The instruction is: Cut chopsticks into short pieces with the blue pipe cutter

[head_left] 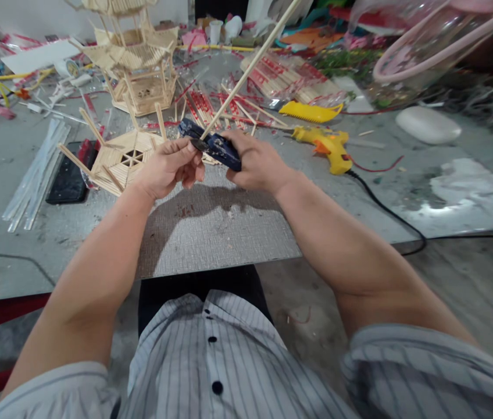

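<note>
My right hand [257,157] is wrapped around a dark blue cutting tool [224,152], which has pale specks on it. A long, thin wooden stick [246,75] rises from the tool toward the upper right. At the stick's lower end my left hand [170,163] is closed in a pinch, thumb against the tool's black part; the fingers hide just how it grips there. Left of my hands stands a six-sided wooden stick base [118,152] with upright posts and a spoked opening. Behind it rises a tiered wooden pagoda model [137,64].
A yellow glue gun [327,145] with a black cord lies to the right, near a yellow utility knife [310,110]. Clear glue sticks [37,169] and a black phone [67,177] are at left. Packaged chopsticks [292,78] and a white mouse-shaped object [428,124] lie farther back.
</note>
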A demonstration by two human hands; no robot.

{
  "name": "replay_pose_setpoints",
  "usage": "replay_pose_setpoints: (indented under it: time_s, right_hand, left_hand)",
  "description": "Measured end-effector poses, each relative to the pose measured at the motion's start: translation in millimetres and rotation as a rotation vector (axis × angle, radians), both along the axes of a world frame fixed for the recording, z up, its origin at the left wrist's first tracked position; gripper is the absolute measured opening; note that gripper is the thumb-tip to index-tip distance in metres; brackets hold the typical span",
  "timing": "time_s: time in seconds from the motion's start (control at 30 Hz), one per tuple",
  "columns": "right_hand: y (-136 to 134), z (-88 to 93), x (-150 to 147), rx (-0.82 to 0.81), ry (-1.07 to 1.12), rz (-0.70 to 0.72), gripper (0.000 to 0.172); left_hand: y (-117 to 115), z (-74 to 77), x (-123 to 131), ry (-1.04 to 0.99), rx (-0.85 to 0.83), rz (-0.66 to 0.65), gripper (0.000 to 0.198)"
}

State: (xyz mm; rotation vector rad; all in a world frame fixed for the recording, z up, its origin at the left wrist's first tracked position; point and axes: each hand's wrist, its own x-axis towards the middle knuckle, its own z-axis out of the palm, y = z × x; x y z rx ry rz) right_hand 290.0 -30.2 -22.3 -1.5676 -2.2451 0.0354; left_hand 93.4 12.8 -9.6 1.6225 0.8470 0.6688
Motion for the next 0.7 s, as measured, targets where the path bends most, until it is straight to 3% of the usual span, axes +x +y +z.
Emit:
replay_pose_setpoints:
  time_s: [0.23, 0.4, 0.57, 0.7]
  right_hand:
    - [1.1, -1.5, -0.6, -0.020, -0.021, -0.026, 0.060]
    - [-0.6, -0.1, -0.6, -0.029, -0.003, -0.025, 0.055]
    - [-2.1, 3.0, -2.0, -0.056, -0.045, -0.050, 0.061]
    - [-1.8, 2.9, -1.6, -0.047, -0.052, -0.069, 0.058]
  left_hand:
    - [0.4, -0.7, -0.1, -0.074, 0.003, -0.084, 0.029]
    - [1.7, -1.1, -1.2, 0.012, -0.003, -0.011, 0.032]
    - [3.8, -2.9, -2.2, -0.152, -0.024, -0.150, 0.029]
    - [3.6, -2.1, -1.7, -0.125, -0.039, -0.136, 0.029]
